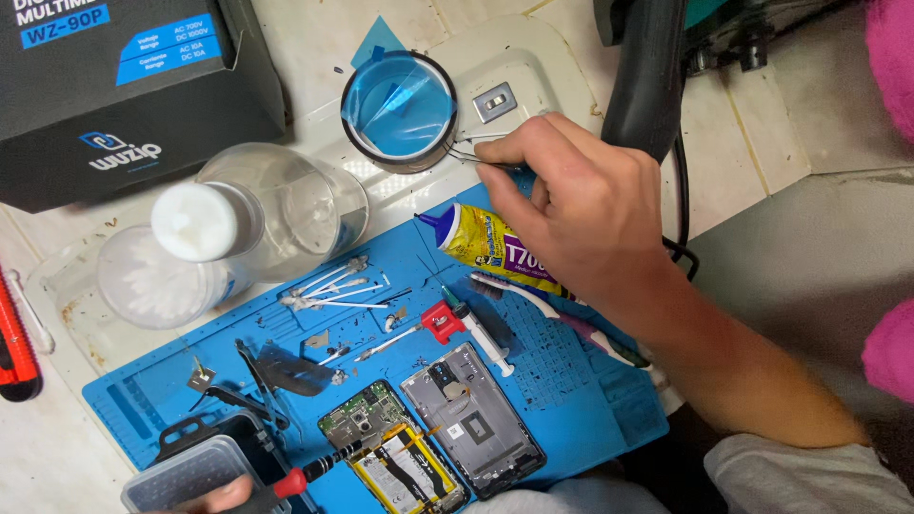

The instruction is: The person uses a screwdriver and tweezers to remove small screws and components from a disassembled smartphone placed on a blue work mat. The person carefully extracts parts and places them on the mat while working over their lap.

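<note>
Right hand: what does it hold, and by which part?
The right hand holds thin metal tweezers, pinched by the fingers at the rear end; the tips point toward the round blue container.

A black cardboard box with blue label patches sits top left. A yellow glue tube — blue cap, purple label — lies on the blue mat, partly under a hand.

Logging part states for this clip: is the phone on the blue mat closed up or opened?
Opened. The phone lies with its circuit board and yellow-edged battery exposed, and its grey rear cover lies separately beside it on the blue mat.
</note>
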